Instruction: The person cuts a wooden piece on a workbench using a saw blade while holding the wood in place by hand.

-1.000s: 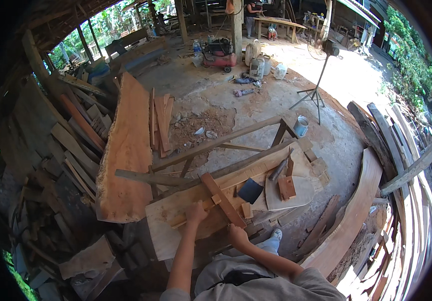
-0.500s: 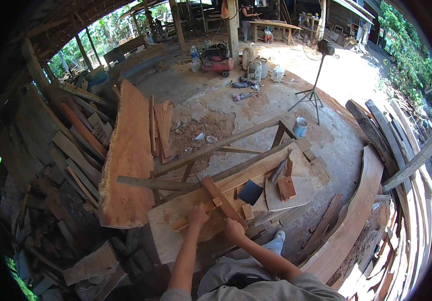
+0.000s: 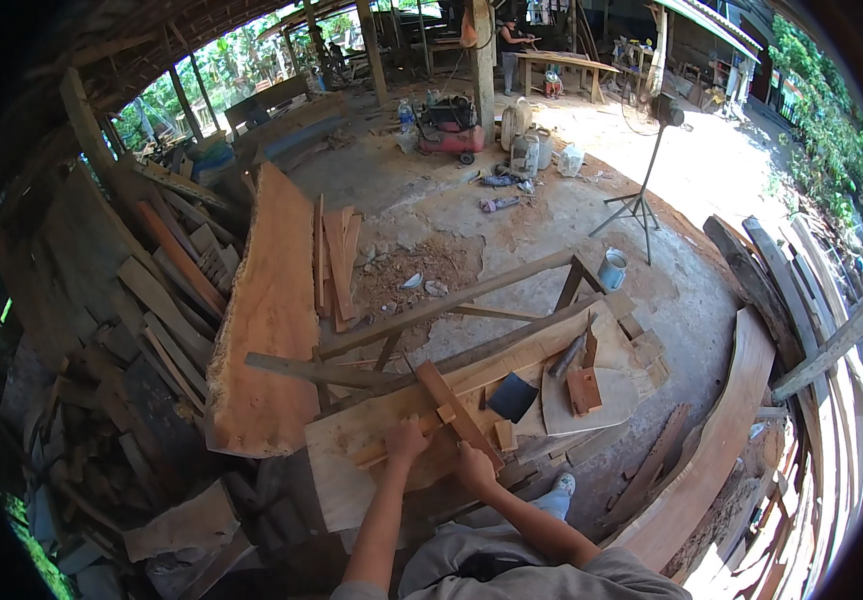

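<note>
A reddish-brown board lies slantwise across a long pale plank on a wooden trestle frame. My left hand is closed on a light wooden strip left of that board. A small pale block sits against the board's left edge, just beyond my left fingers. My right hand is closed at the near end of the reddish-brown board, by its left edge. What its fingers grip is hidden. A dark square sheet and another small wooden block lie to the right.
A reddish-brown wooden piece with a hole rests on a rounded board. A large slab stands left; a long curved plank lies right. Beyond are a metal can, a tripod stand, a red compressor and a person.
The whole view has shifted, so everything sits slightly farther right and lower. Both hands keep nearly the same places beside the reddish-brown board.
</note>
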`<state>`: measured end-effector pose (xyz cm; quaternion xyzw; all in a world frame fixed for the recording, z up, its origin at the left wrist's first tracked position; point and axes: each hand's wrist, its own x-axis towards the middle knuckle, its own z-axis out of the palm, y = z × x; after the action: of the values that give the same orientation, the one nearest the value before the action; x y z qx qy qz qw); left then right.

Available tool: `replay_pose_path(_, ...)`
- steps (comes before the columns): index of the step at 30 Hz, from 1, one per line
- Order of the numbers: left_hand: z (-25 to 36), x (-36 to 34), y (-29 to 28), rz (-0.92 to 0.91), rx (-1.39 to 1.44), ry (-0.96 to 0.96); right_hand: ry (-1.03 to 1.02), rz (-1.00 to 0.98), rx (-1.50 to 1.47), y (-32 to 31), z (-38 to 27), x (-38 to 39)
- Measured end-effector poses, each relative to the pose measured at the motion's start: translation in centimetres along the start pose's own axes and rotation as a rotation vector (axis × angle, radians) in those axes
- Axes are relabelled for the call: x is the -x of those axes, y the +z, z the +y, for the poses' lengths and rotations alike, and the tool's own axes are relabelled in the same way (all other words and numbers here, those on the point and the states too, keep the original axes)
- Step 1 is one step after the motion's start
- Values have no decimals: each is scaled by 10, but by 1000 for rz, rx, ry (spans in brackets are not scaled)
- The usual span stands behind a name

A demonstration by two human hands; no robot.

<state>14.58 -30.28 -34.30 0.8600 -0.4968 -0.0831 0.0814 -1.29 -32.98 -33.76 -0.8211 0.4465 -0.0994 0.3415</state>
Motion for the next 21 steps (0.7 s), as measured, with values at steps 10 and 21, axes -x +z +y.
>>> replay_pose_path(10, 0, -2, 4, 73, 52, -31, -213, 365, -570, -81, -49, -17)
replay_pose_path(21, 47, -13, -108, -241, 1804, 4, 168, -516, -1445, -104, -49, 5)
